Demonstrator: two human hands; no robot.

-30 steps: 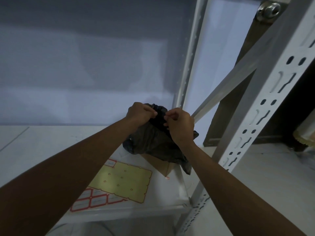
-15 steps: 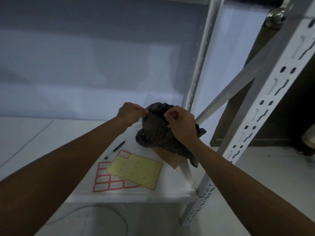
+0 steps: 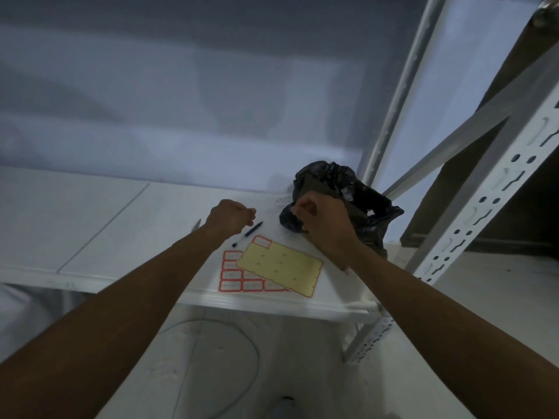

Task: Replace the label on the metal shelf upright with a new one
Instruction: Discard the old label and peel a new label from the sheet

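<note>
Near shelf (image 3: 121, 225) front edge: label sheet (image 3: 232, 276), red-bordered labels under yellow backing (image 3: 278, 267); right hand (image 3: 323, 226) grips black bag (image 3: 366, 207), left hand (image 3: 230, 216) clenched.

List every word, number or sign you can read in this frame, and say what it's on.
Nothing here is legible.
Red-bordered labels on the sheet: faint marks, too blurred to read.
White strip beside the black plastic bag: dark marks, too small to read.
Yellow backing sheet: only small dots, no text.
Shelf upright: slots and holes, no label or print seen.
</note>
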